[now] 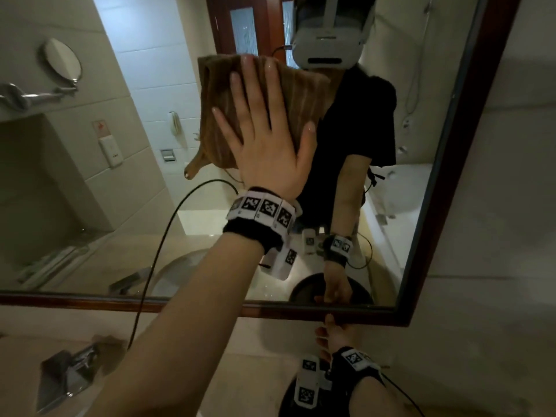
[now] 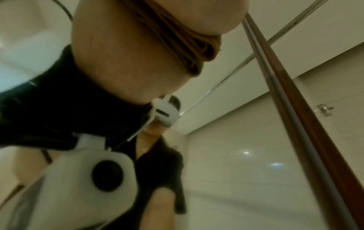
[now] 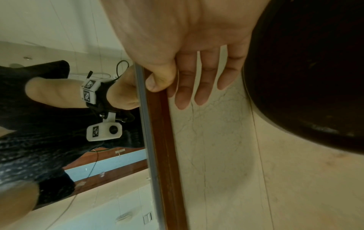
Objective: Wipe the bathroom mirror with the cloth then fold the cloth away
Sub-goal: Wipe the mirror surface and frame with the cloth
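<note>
A folded brown cloth [image 1: 216, 115] lies flat against the glass of the wood-framed mirror [image 1: 135, 145]. My left hand [image 1: 267, 139] presses it there with straight, spread fingers. In the left wrist view the cloth [image 2: 189, 51] shows bunched under the palm of the left hand [image 2: 118, 54]. My right hand [image 1: 335, 332] rests low at the mirror's bottom frame [image 1: 301, 311]. From the right wrist, the right hand [image 3: 197, 38] has its thumb on the wooden frame [image 3: 163, 140] and its fingers straight against the wall below.
A chrome faucet [image 1: 69, 377] stands at lower left over the pale countertop. A dark round vessel [image 1: 288, 398] sits under my right wrist. A black cable [image 1: 156, 260] hangs from the left wrist. A tiled wall [image 1: 496, 206] borders the mirror on the right.
</note>
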{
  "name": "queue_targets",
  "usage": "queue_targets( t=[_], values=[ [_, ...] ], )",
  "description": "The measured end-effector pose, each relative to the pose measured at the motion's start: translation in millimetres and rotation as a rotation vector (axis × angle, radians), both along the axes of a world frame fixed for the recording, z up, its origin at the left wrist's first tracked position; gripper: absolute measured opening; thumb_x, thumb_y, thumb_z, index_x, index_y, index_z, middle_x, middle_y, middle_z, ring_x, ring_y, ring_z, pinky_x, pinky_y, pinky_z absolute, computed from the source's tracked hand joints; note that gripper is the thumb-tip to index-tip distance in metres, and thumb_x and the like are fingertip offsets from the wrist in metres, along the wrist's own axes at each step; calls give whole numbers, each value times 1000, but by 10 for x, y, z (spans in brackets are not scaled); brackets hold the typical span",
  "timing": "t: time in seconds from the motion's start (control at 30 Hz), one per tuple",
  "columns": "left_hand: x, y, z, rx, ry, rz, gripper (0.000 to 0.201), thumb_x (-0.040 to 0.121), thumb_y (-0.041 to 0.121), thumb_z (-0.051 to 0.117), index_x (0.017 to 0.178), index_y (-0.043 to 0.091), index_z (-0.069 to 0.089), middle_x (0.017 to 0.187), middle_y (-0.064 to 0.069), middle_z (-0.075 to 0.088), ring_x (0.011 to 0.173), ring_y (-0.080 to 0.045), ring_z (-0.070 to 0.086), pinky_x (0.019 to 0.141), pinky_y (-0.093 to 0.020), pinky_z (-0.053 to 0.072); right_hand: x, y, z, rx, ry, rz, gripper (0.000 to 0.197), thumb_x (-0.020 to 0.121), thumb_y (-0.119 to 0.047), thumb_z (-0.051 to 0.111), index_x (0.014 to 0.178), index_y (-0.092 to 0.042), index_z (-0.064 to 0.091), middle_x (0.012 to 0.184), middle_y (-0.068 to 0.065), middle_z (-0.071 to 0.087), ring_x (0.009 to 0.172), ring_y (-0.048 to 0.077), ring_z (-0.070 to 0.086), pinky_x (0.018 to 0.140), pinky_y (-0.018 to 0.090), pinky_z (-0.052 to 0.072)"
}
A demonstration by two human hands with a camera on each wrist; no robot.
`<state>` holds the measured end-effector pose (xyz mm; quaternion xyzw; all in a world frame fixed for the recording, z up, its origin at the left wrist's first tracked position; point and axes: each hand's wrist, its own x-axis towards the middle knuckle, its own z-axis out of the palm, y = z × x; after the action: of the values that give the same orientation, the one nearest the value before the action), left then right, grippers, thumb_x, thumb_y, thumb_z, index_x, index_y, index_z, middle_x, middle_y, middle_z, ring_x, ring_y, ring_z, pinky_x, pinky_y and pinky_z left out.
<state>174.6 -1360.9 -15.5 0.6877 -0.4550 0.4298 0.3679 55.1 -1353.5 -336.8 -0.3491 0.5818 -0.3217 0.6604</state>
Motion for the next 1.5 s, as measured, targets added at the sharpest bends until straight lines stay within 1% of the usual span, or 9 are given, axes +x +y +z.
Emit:
queue_targets(
  t=[0.27,0.33,0.53,0.73,0.87,1.0,1.13,1.4,1.5],
  values=[
    [95,321,-2259,363,6,-80,86,91,60,31,153,19,-12,160,-9,-22,134,-36,26,111,-63,10,-5,-70,25,20,0,34,23,99,-23,51,102,-1,58,69,14,64,63,28,58,59,32,45],
    [111,348,-2435,393,27,-77,88,90,60,34,153,19,-11,160,-7,-21,136,-37,23,110,-63,8,-8,-56,20,15,10,31,24,99,-24,50,98,-1,58,70,15,64,61,28,57,57,31,45],
    [-77,223,-1276,295,41,-146,85,93,59,35,155,17,-5,162,-13,-8,141,-34,20,114,-64,1,-109,-103,392,145,91,217,33,101,-23,44,92,5,60,82,18,66,55,26,58,50,27,41],
    [-343,-25,479,135,4,-89,79,93,58,34,156,16,11,162,-13,8,148,-31,12,116,-61,1,-429,-167,1734,-422,194,304,49,97,-33,51,55,-10,59,55,7,62,54,24,56,56,30,45],
    [-375,-14,301,185,-37,-109,80,94,57,33,156,15,7,163,-13,2,149,-31,8,116,-61,-1,-886,-211,3135,-1122,411,-91,48,98,-33,49,55,-11,48,48,-3,45,50,17,43,55,32,31],
    [-347,96,-523,348,-79,-137,82,93,58,35,156,17,2,163,-9,-8,144,-33,21,116,-62,2,-1228,-595,3855,-1252,546,-403,39,99,-42,43,76,-12,52,70,2,53,69,23,48,64,30,33],
    [-337,116,-587,396,-69,-154,82,93,59,32,155,19,-5,162,-7,-12,144,-33,19,116,-60,0,-1288,-798,3988,-1280,691,-302,42,99,-49,34,88,-10,46,71,10,57,70,31,55,69,40,47],
    [-816,-229,925,193,-65,-123,80,94,58,29,156,18,-2,163,-9,-9,150,-29,2,117,-59,-7,-1303,-839,3889,-1370,767,-248,39,101,-48,23,102,-18,48,71,12,57,65,34,56,62,40,48],
    [-908,-276,691,232,-145,-147,80,94,57,28,156,18,-4,162,-8,-13,150,-29,-2,116,-58,-10,-1322,-866,3872,-1362,741,-229,39,100,-49,23,95,-20,48,71,10,59,65,34,57,61,36,45]
  ],
)
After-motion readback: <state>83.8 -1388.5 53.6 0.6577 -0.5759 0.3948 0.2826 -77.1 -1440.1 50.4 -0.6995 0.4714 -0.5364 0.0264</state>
